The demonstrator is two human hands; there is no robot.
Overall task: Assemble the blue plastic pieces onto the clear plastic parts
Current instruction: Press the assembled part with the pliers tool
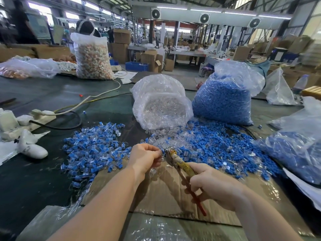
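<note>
My right hand grips the handles of a pair of pliers, whose jaws point up and left. My left hand pinches a small blue-and-clear part right at those jaws; the fingers hide most of it. Loose blue pieces and clear parts lie mixed in a heap behind the hands. A pile of assembled blue-and-clear parts lies to the left.
A bag of clear parts and a bag of blue pieces stand behind the heap. Another bag of blue pieces lies at right. A cardboard sheet lies under my hands. A power strip and cables lie at left.
</note>
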